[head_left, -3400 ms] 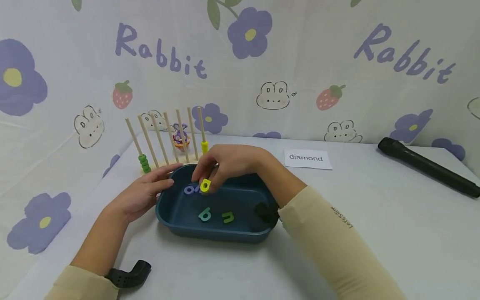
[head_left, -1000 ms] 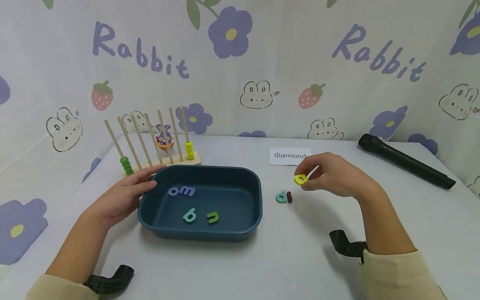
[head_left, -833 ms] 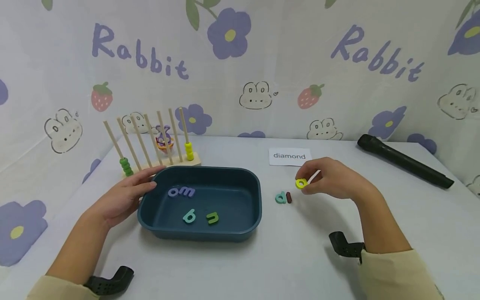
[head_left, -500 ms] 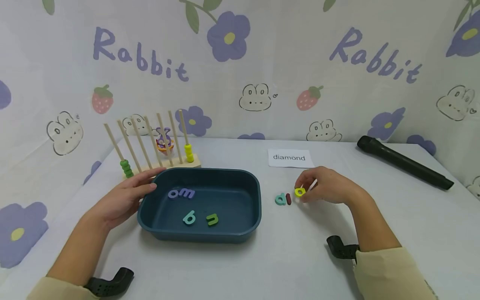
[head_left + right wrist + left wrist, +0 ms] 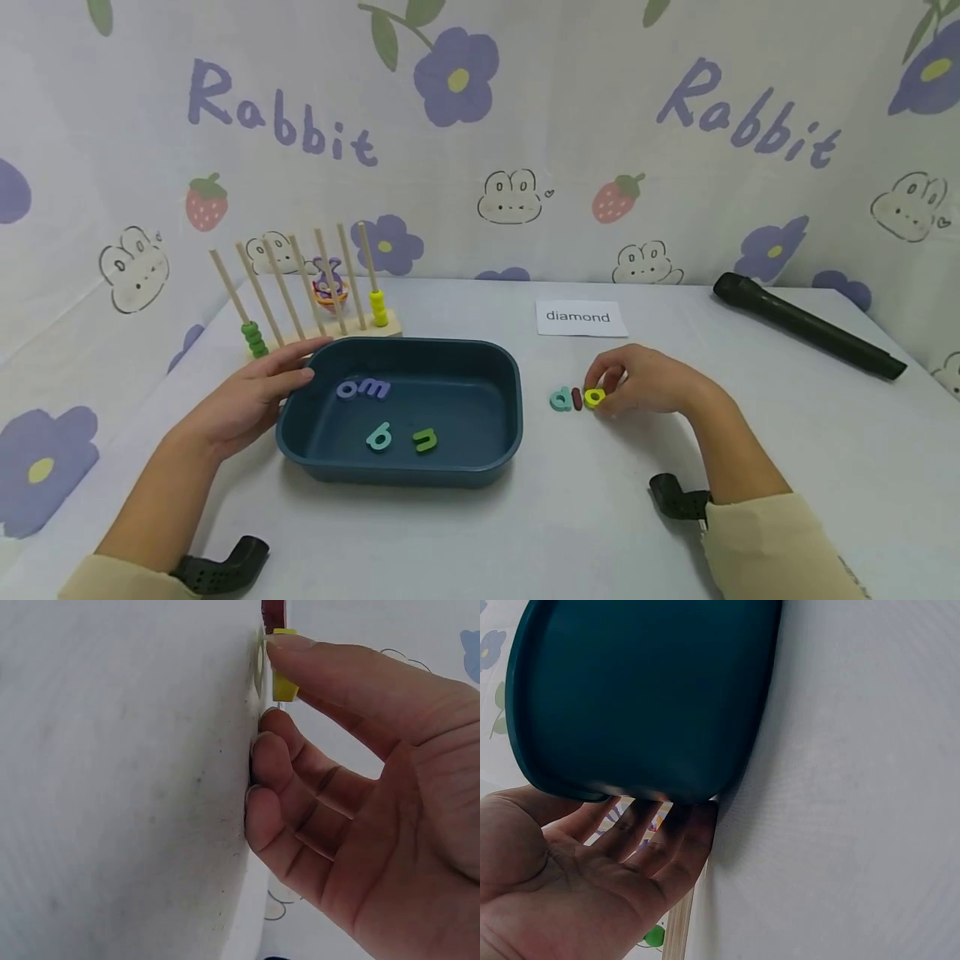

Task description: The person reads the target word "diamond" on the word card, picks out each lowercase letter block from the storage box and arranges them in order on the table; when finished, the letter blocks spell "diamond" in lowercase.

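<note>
In the head view my right hand (image 5: pixel 648 383) pinches a yellow toy letter (image 5: pixel 594 398), shaped like an "a", between thumb and fingers. In the right wrist view, the yellow letter (image 5: pixel 284 679) is at the white table surface, my fingertips low beside it. A dark red letter "i" (image 5: pixel 577 399) and a teal letter "d" (image 5: pixel 561 399) lie in a row just left of it. My left hand (image 5: pixel 243 400) holds the left end of a dark blue tub (image 5: pixel 397 478), thumb over its rim. The left wrist view has the fingers against the tub's outer wall (image 5: pixel 645 712).
Inside the tub lie a purple "o" (image 5: pixel 347 390), a purple "m" (image 5: pixel 374 388), a teal letter (image 5: pixel 378 437) and a green "n" (image 5: pixel 424 440). Behind are a wooden bead rack (image 5: pixel 386 321), a small purple figure (image 5: pixel 328 283), a "diamond" card (image 5: pixel 581 318) and a black microphone (image 5: pixel 810 327).
My right hand has carried the yellow letter out of the tub to the right, then lowered it to the table beside the dark red letter. The left hand stays at the tub.
</note>
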The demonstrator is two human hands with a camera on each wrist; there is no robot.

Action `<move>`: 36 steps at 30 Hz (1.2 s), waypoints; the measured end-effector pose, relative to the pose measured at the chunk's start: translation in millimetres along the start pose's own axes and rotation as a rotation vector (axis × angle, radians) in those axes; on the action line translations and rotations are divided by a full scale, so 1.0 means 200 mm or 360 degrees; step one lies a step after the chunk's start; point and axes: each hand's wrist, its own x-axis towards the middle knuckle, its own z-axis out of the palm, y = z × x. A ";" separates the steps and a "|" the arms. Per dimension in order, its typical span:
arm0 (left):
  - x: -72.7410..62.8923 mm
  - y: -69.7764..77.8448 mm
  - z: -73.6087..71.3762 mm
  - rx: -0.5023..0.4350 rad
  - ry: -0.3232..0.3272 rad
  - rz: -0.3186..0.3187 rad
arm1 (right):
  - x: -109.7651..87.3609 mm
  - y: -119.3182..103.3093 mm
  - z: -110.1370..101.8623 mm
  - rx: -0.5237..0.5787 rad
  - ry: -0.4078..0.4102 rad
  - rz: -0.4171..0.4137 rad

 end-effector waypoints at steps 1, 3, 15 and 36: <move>0.00 0.00 0.00 -0.0004 -0.0001 0.0002 | 0.00 0.00 0.00 0.0002 0.0001 -0.0001; 0.00 0.00 0.00 -0.0005 -0.0001 0.0005 | 0.00 0.00 0.01 -0.0003 0.0004 -0.0002; 0.00 0.00 0.00 -0.0008 0.0005 -0.0006 | 0.00 -0.02 0.01 -0.0046 0.0022 -0.0008; 0.01 0.00 -0.01 -0.0017 -0.0003 -0.0011 | -0.05 -0.09 -0.07 -0.0074 0.0050 -0.0101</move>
